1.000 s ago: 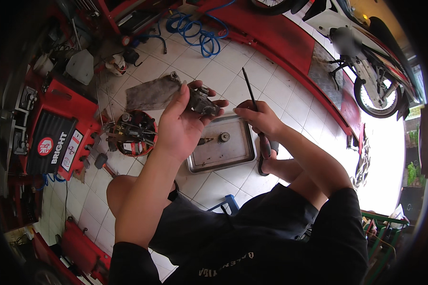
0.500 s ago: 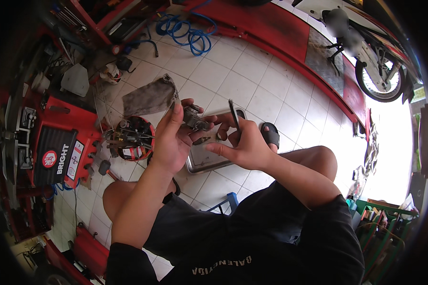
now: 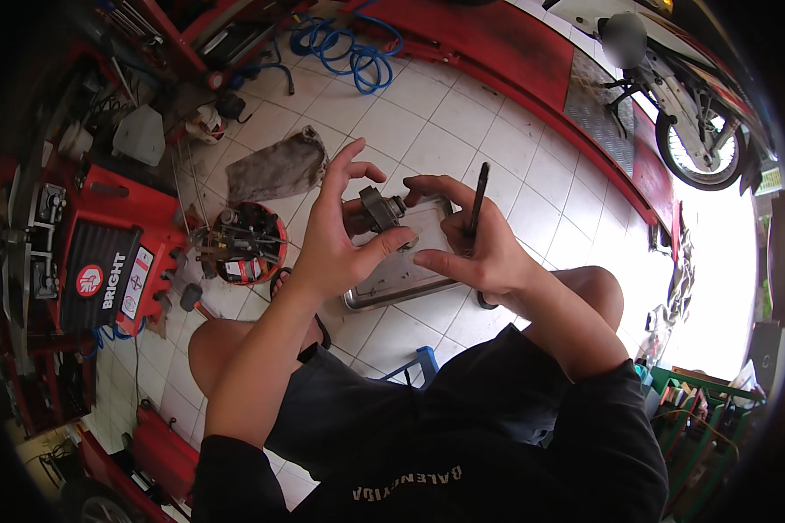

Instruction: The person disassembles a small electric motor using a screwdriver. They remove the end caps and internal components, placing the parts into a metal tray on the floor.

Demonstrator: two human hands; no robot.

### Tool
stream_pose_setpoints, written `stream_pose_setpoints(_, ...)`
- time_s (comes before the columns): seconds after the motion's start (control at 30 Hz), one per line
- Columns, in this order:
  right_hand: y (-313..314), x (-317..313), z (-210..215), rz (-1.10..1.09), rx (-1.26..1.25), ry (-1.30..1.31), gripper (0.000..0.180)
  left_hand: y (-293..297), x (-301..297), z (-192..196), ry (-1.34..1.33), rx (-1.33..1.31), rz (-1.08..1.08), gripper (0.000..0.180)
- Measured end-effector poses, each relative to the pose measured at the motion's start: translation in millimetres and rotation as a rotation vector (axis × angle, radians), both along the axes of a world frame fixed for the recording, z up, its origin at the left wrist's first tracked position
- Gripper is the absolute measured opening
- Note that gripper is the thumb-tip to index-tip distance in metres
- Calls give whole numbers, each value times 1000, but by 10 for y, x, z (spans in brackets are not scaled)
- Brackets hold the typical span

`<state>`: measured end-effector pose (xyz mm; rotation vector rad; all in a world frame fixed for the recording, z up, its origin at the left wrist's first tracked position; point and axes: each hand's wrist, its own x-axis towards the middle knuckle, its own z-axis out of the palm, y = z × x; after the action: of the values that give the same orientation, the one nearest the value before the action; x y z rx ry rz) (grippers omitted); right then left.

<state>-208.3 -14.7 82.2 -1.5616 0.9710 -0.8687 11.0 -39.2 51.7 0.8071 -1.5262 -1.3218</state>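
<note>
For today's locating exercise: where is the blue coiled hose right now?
In the head view, the blue coiled hose lies on the tiled floor at top centre, beyond the grey rag.

A small engine part [image 3: 380, 209] sits between the left hand [image 3: 333, 246] and right hand [image 3: 473, 248], above a metal tray [image 3: 392, 277] on the floor [image 3: 462, 113]. A rag [image 3: 275, 167] lies behind and left; a motorcycle [image 3: 680, 96] stands far right.

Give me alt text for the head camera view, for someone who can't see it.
Two bare hands hold a small dark metal part above a metal tray on a white tiled floor; the left hand grips the part, while the right hand also holds a thin dark tool.
</note>
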Motion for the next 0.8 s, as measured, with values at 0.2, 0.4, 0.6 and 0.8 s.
stream_pose_setpoints(0.2, -79, -12, 63, 197, 62, 114, 85, 101, -5, -12, -184, 24, -44, 112)
stream_pose_setpoints(0.4, -121, -25, -129, 238, 25, 162, 89, 137, 0, 19, -416, 0, -55, 118)
stream_pose_setpoints(0.6, -106, 31, -213, 241, -73, 240, 87, 115, 36, -42, -427, -11, -85, 120)
stream_pose_setpoints(0.8, -144, 89, -304, 257, -223, 291, 87, 141, 22, -16, -580, -93, -50, 118)
